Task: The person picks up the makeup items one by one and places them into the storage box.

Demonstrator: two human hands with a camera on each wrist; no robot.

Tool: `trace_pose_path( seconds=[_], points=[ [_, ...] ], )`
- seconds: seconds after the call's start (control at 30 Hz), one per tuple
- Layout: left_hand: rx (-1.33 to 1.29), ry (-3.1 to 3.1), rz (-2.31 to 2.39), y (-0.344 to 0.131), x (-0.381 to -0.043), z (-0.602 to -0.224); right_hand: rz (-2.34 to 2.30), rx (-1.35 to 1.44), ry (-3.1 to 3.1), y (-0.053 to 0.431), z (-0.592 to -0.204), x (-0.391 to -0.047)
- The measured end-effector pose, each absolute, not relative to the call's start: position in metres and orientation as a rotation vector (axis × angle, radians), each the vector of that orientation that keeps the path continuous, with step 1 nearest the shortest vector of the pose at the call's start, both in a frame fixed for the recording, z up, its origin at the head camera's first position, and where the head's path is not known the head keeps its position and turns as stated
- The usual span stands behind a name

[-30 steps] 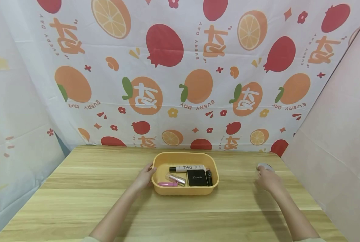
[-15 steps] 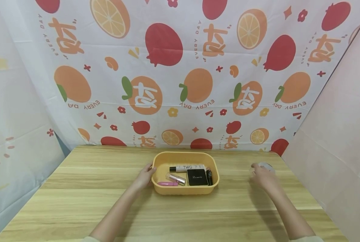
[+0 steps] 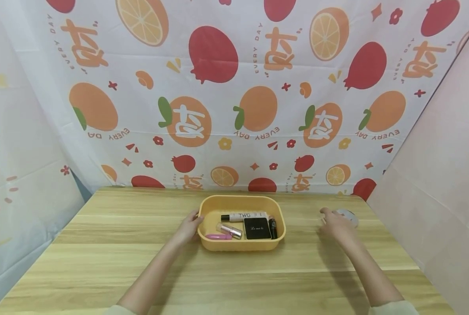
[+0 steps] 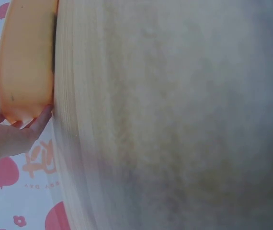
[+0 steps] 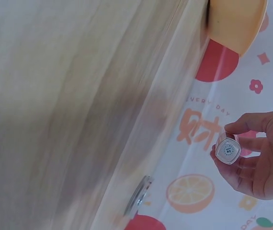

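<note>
My left hand [image 3: 188, 227] grips the left end of a yellow plastic basket [image 3: 242, 246], thumb at the rim and fingers against the outer wall. My right hand [image 3: 334, 225], right of the basket, pinches a small cosmetic tube [image 5: 228, 151] between thumb and fingers. Its squarish clear end with a round label faces the right wrist camera; the rest is largely hidden. In the basket lie a white TWG tube [image 3: 248, 216], a black square compact [image 3: 257, 228], a black tube [image 3: 273, 228], a clear and silver lipstick [image 3: 229, 230] and a pink tube [image 3: 218, 236].
A round silver disc-like case [image 3: 348, 216] lies on the wooden table [image 3: 234, 284] just right of my right hand. A fruit-printed cloth [image 3: 226, 109] hangs behind the table. Pale cloths close off the left and right sides.
My right hand has moved left, away from the round silver case, which now shows more fully on the table. My left hand keeps its hold on the basket.
</note>
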State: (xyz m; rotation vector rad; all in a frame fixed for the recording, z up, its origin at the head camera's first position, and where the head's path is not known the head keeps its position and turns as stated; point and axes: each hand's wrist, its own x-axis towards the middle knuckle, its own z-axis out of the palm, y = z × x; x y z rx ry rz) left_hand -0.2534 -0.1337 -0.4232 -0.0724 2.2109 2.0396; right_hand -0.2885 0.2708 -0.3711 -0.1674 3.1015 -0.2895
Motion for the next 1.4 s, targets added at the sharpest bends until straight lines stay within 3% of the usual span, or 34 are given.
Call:
trace_pose_path(
  seconds=[1.4],
  points=[
    [-0.082,2.214,2.04,-0.134,-0.254,-0.424,-0.314,-0.277,3.133,0.236,-0.369,-0.292]
  ],
)
